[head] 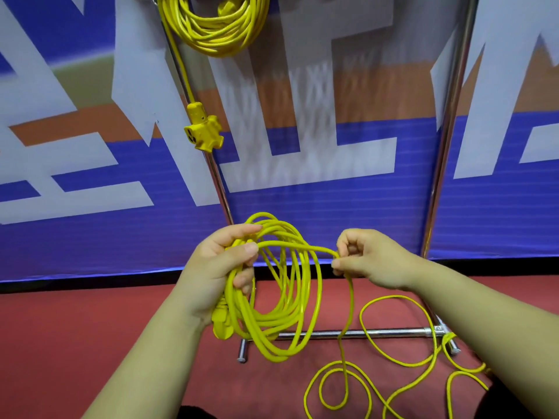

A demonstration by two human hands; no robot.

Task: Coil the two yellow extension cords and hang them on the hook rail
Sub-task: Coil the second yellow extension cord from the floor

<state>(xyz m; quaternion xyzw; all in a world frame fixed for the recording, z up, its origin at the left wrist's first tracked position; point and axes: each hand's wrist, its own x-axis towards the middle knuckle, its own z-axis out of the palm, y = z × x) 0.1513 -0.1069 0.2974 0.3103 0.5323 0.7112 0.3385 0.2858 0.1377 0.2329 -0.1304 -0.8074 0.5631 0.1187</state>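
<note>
Left hand curled round the half-made coil, right hand pinching the running strand just beside it, and I'd worry the loose cord crossing itself on the floor below the right hand knots as it's drawn up, dragging loops from the left grip.

Half-coiled yellow cord between both hands

I'm getting a bright, evenly lit picture, with hardly any shadow on the floor under the left grip and right grip. Both are sharp, as is the cord they hold. Above them the banner smears into vertical streaks. The steel poles glint and lean outward toward the frame edges.
</note>
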